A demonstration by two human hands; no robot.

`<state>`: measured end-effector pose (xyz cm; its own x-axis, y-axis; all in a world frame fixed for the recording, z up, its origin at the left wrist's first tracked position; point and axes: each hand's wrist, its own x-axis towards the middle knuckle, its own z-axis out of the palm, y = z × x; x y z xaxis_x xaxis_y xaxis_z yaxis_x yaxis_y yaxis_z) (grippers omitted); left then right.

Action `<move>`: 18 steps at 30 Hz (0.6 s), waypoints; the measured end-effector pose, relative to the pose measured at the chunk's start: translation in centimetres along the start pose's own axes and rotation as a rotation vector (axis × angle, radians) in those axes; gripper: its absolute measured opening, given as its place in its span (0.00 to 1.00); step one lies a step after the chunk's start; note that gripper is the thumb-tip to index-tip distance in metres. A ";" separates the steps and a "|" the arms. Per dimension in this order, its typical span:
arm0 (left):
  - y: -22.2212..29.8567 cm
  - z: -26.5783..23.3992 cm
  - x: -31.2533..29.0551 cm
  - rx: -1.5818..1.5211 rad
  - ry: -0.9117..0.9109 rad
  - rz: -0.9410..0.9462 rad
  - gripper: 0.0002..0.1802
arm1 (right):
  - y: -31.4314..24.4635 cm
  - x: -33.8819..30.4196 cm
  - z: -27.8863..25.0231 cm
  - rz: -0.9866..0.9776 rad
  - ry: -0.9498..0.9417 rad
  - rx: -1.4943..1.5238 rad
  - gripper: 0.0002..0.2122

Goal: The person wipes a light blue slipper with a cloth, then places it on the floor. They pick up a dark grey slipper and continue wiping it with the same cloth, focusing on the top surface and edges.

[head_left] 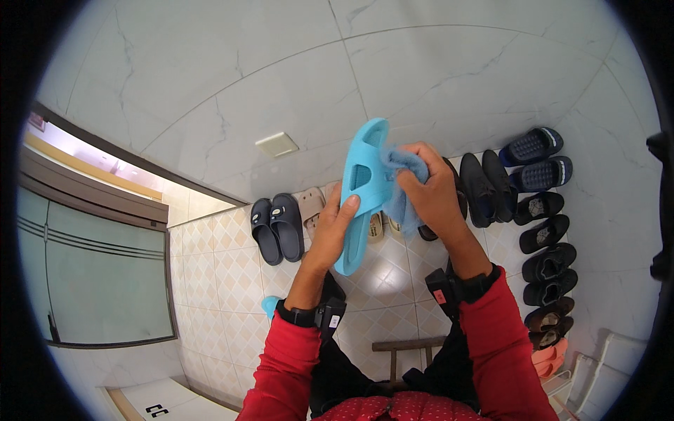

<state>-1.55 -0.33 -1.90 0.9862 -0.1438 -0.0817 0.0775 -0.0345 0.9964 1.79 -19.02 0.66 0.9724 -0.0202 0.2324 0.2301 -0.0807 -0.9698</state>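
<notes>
A light blue slide slipper (366, 184) is held up in front of me, tilted with its toe end pointing up and away. My left hand (335, 228) grips it by the side, thumb over the strap's lower edge. On the slipper's right side my right hand (433, 188) pinches a blue cloth (405, 200), which touches the strap and hangs below the fingers. Part of the cloth is hidden behind the right hand. Another light blue slipper (269, 306) shows on the floor beside my left forearm, mostly covered by it.
Dark grey slippers (277, 228) and beige ones (311, 208) stand along the tiled wall. Black shoes (484, 186) and several more pairs line the right wall, with salmon slippers (550, 359) nearest me. A wooden stool (407, 344) is between my legs. A glass-panelled door (105, 266) is at left.
</notes>
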 end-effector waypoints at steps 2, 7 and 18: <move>-0.1 0.1 -0.1 0.051 -0.008 -0.001 0.36 | 0.0 0.1 0.5 0.004 0.057 -0.014 0.10; -0.3 -0.3 0.2 -0.029 0.012 -0.039 0.36 | -0.2 -0.7 0.7 -0.082 -0.208 -0.052 0.10; -1.5 0.1 -0.1 0.501 0.018 0.143 0.35 | -0.1 -0.4 0.9 -0.247 0.032 -0.245 0.11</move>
<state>-1.78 -0.41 -3.38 0.9845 -0.1651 0.0591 -0.1333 -0.4858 0.8639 1.45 -18.08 0.63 0.8861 -0.0014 0.4635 0.4381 -0.3237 -0.8386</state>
